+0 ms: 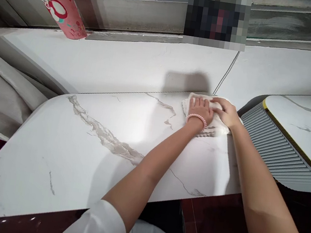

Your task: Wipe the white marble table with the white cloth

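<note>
A white cloth (220, 125) lies at the far right corner of a white marble-patterned tabletop (80, 148). My left hand (200, 109), with a pink bead bracelet at the wrist, presses flat on the cloth. Beside it, my right hand (225, 110) also lies on the cloth, fingers pointing left and touching the left hand. Both arms reach forward across the table. Most of the cloth is hidden under the hands.
A white wall ledge (122, 63) runs behind the table below a window frame. A second marble table (297, 122) with a ribbed grey side stands to the right. A padded grey seat (1, 89) is at left. A pink patterned strip (58, 1) hangs top left.
</note>
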